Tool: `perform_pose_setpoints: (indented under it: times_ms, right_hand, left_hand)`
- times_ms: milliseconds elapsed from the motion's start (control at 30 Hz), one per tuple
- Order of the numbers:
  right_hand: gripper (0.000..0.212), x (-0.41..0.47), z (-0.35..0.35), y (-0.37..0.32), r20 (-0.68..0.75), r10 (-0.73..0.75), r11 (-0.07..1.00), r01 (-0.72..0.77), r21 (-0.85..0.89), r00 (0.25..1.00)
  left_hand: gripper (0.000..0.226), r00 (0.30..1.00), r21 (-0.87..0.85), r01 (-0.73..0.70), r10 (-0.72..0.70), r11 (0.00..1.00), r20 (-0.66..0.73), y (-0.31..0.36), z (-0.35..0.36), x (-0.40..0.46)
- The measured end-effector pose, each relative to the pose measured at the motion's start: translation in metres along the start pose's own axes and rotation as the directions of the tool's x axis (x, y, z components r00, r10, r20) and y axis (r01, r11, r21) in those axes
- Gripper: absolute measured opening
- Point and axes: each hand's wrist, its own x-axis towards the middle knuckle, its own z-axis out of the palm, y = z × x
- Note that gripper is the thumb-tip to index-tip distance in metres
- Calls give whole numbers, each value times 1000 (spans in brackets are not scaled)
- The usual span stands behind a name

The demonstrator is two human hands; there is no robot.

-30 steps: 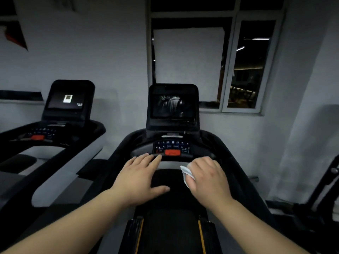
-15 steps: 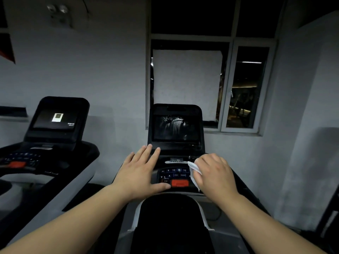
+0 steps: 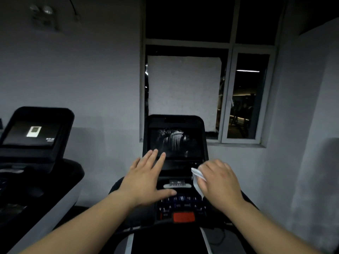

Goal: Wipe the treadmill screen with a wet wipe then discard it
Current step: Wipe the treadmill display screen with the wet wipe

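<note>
Nearest me, the red button (image 3: 184, 217) sits low on the keypad (image 3: 180, 204), right under both my wrists. That is my first worry: drop either forearm while reaching and I could press a key.

My left hand (image 3: 146, 182) is spread flat, fingers straight, holding nothing, thumb out over the top of the keypad and fingertips reaching up in front of the lower left edge of the screen (image 3: 176, 143). I cannot tell whether they touch the glass. If they do, I would say I'll leave prints exactly where I mean to clean.

My right hand (image 3: 218, 184) is curled round the wipe (image 3: 197, 177), which pokes out white from the thumb side, bunched, with a tail hanging down toward the keys. It hovers just below the screen's lower right corner, not on the glass yet. A wet tail like that could drip onto the keys or drag across them as I lift. Bunched this small, it may only smear.

Further out, the screen shows pale streaks on dark glass, so the wiping looks barely begun. It's dim here; I could easily miss a patch.

Beyond, a window (image 3: 244, 96); to my left, another treadmill (image 3: 34, 136). No bin in sight, so discarding means hunting for one with a wet wipe in hand.
</note>
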Motion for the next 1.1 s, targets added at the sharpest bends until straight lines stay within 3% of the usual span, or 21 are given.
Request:
perform_pose_setpoints:
  times_ms: [400,867,1100]
  right_hand:
    - [18,82,122,65,-12,50,998,-49,45,999]
    - [23,177,270,51,72,8,1000,-10,26,997]
    - [22,209,336,49,152,144,980,-162,113,978]
  left_hand:
    - [122,1000,24,18,-18,1000,-4,-59,54,143]
    - [122,1000,-61,-4,4,998,-2,-178,133,258]
    - [122,999,-72,-1,5,997,52,-235,172,290]
